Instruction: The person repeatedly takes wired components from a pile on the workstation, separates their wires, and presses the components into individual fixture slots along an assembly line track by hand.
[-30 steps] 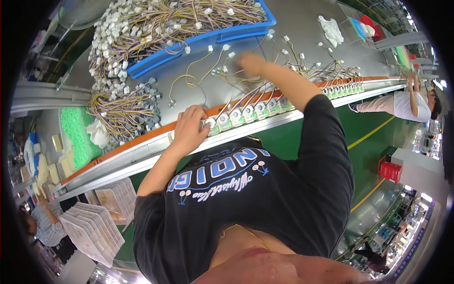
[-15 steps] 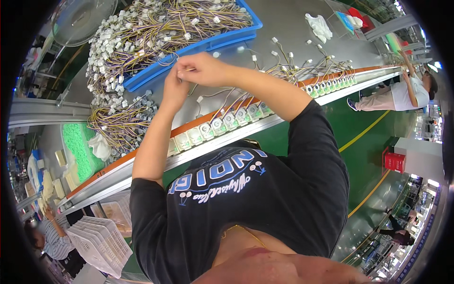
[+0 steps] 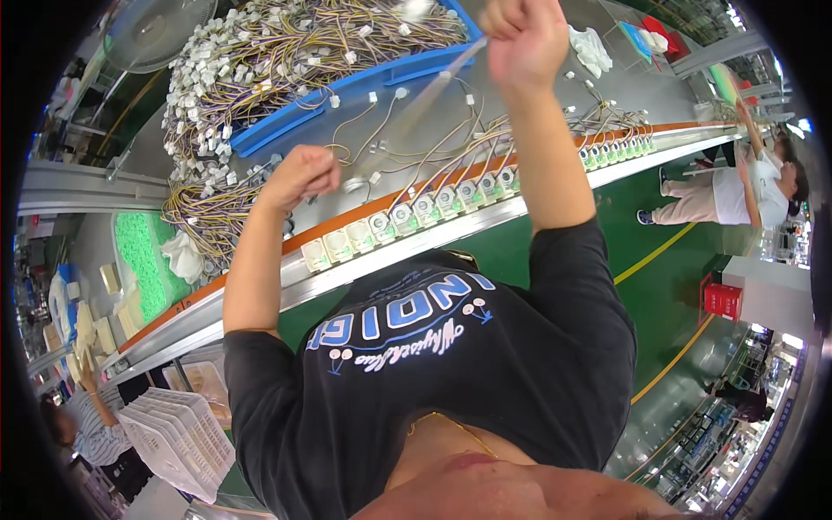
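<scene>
My right hand (image 3: 525, 48) is raised at the top middle, fingers closed around a thin cable (image 3: 438, 87) that is smeared by motion. The cable slants down from the fist toward my left hand. Lower and to the left, my left hand (image 3: 299, 178) is closed beside the pile of wired parts; whatever its fingers hold is hidden. A small round pale part (image 3: 354, 184) shows blurred just right of that hand. Below it, a row of small white-and-green square holders (image 3: 425, 208) runs along the table's front edge, several with cables leading out of them.
A blue tray (image 3: 347, 91) heaped with cables and white connectors (image 3: 199, 95) fills the far left. A green bin (image 3: 143, 269) and a white plastic bag (image 3: 180, 257) lie left; another white bag (image 3: 589, 52) is far right. Other people (image 3: 754, 186) stand beyond the table's right end.
My hands were together by the blue tray's near edge and are now apart. My right hand rose up and right with the cable; my left hand came down and left.
</scene>
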Action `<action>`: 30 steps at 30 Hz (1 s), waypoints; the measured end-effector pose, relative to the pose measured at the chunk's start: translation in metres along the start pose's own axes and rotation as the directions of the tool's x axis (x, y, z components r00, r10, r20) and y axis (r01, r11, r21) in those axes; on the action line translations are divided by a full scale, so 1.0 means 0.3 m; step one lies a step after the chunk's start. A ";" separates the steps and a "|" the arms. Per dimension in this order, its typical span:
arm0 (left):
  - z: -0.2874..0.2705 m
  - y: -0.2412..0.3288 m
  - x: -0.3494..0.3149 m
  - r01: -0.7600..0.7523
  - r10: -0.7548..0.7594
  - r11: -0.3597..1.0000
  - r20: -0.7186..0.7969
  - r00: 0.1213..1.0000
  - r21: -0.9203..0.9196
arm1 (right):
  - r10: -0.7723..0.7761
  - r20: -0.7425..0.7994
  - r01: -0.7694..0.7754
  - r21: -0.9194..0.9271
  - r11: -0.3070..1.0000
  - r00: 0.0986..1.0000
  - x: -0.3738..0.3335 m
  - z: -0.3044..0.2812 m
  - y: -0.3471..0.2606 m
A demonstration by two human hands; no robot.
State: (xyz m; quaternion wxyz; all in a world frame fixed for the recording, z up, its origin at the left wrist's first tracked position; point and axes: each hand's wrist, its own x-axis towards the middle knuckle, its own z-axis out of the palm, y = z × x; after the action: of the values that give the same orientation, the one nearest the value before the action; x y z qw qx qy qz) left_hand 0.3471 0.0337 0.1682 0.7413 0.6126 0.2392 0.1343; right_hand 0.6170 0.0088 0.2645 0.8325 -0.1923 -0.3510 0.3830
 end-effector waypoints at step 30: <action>0.144 -0.136 0.025 -0.074 0.219 0.766 -0.150 0.964 0.638 | 0.229 0.560 0.542 -0.829 0.140 0.796 -0.394 -0.187 0.246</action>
State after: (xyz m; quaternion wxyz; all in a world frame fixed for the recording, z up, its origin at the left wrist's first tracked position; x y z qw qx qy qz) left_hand 0.3721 -0.0079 0.1328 0.4517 0.8226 0.3004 0.1704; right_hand 0.5666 -0.0386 0.1312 0.3918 -0.5171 -0.7610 0.0023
